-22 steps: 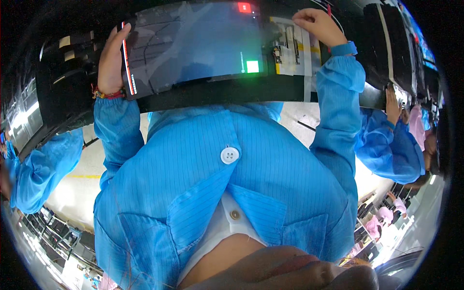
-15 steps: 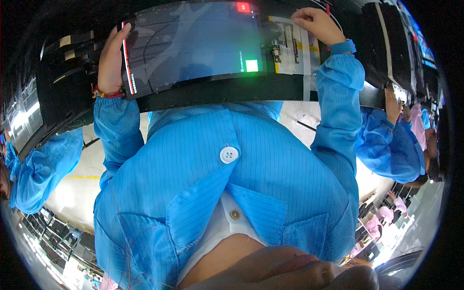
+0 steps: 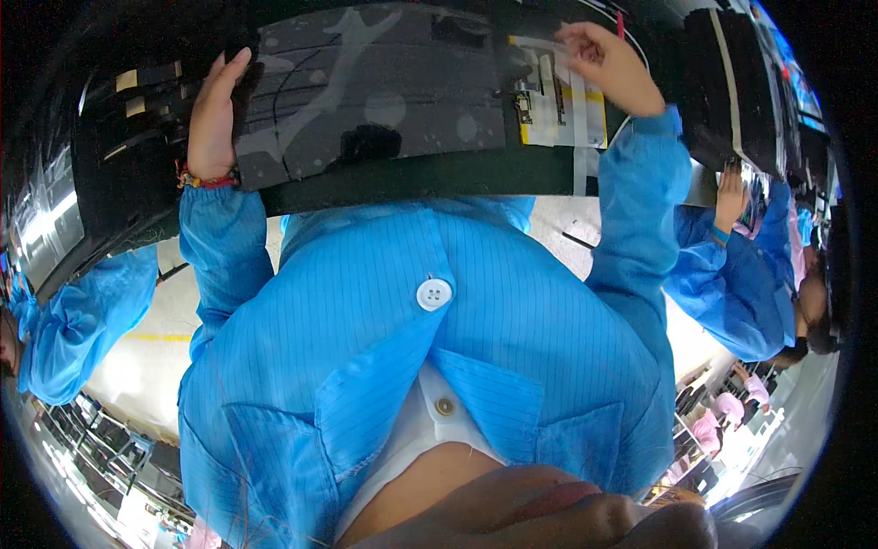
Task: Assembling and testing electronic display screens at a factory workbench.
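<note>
Head view: I see the left hand laid flat and open against the left edge of a large dark panel, steadying it rather than gripping. The right hand pinches a thin clear strip at the panel's upper right, over a yellow-and-white label. In my judgement, the strip goes down best if I keep the panel braced and lower the strip squarely, pressing from one end. The panel spans between both hands, above the blue coat; a co-worker's hand works well apart at right.
</note>
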`<state>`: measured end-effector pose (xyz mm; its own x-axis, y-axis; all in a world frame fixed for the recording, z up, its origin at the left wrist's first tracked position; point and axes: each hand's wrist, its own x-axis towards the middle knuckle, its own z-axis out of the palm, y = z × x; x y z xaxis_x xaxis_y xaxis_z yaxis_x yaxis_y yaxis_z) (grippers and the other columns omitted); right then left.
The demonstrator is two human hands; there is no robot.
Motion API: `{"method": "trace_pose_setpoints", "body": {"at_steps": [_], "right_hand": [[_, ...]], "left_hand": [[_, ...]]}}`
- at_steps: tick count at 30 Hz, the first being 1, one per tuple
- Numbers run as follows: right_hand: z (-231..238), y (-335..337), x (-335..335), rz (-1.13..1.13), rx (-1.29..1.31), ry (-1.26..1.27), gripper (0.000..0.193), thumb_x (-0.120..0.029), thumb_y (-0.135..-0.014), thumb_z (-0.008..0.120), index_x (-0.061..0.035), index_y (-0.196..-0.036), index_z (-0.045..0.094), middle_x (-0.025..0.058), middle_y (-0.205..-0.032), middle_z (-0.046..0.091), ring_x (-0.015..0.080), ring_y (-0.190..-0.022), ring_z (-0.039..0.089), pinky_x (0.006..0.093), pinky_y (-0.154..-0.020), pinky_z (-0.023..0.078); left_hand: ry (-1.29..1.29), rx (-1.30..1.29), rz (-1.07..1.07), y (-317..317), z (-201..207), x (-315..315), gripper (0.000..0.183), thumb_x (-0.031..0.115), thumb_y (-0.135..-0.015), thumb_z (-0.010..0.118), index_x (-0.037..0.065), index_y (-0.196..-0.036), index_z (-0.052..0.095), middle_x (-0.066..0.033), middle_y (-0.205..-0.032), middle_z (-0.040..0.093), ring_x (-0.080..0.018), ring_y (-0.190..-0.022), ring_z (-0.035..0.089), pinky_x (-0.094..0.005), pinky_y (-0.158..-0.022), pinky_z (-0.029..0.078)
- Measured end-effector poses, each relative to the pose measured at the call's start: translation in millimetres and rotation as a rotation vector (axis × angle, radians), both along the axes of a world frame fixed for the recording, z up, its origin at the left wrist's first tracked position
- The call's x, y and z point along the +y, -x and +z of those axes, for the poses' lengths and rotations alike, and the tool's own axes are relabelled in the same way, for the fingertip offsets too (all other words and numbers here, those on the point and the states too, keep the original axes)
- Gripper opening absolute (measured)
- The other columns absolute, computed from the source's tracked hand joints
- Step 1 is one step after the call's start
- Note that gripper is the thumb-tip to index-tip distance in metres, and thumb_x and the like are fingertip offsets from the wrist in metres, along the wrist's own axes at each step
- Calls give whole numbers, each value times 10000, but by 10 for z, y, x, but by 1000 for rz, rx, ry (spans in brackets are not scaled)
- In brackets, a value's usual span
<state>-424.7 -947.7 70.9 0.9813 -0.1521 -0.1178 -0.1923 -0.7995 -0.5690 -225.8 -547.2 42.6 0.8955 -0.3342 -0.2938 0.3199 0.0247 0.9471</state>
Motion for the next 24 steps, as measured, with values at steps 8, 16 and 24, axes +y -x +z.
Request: {"method": "trace_pose_setpoints", "body": {"at_steps": [8,16,24], "right_hand": [[-207,234,986,-255,-272,133,787,-186,-681,715,-137,-1370,338,119,-774,578,294,-712,576,415,-656,475],[-280,246,864,-328,-388,-62,733,-108,-703,668,-113,-1362,348,118,-780,587,290,-699,586,394,-667,479],[-229,89,901,-324,-201,80,667,-140,-692,698,-63,-1289,411,138,-811,604,315,-759,603,409,-714,491]], "left_hand": [[-48,-39,-20,-85,-102,-50,847,358,-782,677,-24,-1408,253,-180,-1388,370,-259,-1246,406,-318,-999,354],[-2,-13,-26,-38,-51,-67,835,327,-793,671,-32,-1409,236,-183,-1357,408,-250,-1222,433,-316,-988,365],[-12,-59,-203,60,154,-103,403,171,-856,581,73,-1243,523,-117,-1273,513,-235,-1190,466,-338,-1022,331]]}}
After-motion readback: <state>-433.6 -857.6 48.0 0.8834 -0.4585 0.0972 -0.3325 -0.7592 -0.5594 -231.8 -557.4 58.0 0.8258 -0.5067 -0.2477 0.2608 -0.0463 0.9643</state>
